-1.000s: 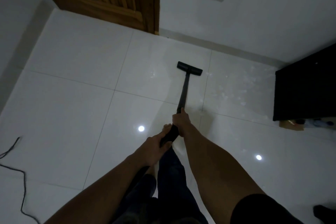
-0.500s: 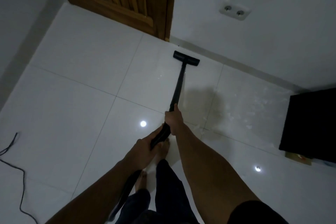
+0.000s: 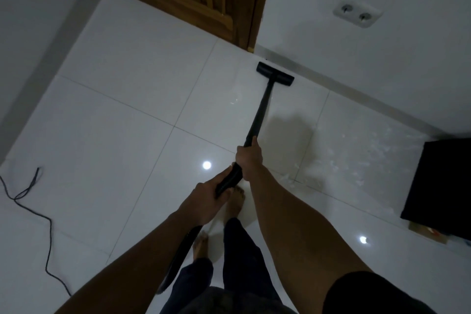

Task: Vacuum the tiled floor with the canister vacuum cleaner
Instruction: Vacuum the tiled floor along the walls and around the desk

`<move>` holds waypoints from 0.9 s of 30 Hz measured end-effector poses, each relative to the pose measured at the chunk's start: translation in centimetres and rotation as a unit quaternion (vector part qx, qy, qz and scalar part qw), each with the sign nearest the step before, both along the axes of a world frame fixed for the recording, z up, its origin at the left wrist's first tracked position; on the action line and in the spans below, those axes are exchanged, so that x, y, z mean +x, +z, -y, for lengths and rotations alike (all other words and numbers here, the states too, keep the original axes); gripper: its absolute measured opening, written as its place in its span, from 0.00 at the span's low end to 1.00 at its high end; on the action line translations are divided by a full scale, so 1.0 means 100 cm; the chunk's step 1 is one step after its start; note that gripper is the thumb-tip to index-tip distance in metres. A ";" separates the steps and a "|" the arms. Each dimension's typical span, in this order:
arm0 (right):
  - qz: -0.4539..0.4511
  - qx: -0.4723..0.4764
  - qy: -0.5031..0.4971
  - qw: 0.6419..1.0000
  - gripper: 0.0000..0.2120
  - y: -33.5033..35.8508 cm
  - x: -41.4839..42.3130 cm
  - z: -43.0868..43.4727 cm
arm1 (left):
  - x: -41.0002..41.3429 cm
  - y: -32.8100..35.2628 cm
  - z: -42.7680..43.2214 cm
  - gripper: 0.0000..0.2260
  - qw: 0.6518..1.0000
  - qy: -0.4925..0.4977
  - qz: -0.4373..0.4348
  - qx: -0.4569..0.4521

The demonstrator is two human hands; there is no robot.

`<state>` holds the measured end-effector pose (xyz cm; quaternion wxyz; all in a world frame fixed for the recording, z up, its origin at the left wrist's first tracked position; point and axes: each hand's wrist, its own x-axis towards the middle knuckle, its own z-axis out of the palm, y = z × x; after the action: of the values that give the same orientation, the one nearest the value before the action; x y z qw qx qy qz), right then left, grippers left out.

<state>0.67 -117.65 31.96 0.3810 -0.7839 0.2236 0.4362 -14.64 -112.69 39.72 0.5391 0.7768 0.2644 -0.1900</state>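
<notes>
Gripping the wand (image 3: 260,115) in line, both hands point it up-frame, right hand (image 3: 248,158) ahead of left hand (image 3: 206,199), nearer the floor head (image 3: 275,74).

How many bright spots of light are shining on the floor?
2. One light spot sits on the tile left of the vacuum wand; a second spot lies lower right, beside the black cabinet. Others may lie out of view.

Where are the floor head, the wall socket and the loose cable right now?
floor head (image 3: 275,74): head view, middle of its black bar.
socket (image 3: 358,15): head view, plate between the two outlets.
cable (image 3: 15,197): head view, where it crosses itself at far left.
</notes>
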 end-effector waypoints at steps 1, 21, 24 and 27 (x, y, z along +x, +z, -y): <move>0.004 -0.004 0.005 1.000 0.35 0.003 -0.011 0.001 | -0.011 0.000 0.000 0.26 1.000 -0.002 -0.002 -0.001; 0.032 -0.020 0.102 0.994 0.33 0.059 -0.356 0.094 | -0.348 0.024 0.051 0.24 0.988 -0.123 0.000 -0.091; 0.047 -0.018 0.103 0.993 0.33 0.061 -0.385 0.110 | -0.378 0.025 0.066 0.20 0.988 -0.125 0.000 -0.085; 0.056 -0.028 0.107 0.992 0.33 0.065 -0.416 0.132 | -0.408 0.027 0.086 0.15 0.989 -0.134 -0.011 -0.056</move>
<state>-40.89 -130.89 38.45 0.3221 -0.8369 0.1285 0.4235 -55.40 -121.24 42.44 0.5486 0.7716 0.1530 -0.2834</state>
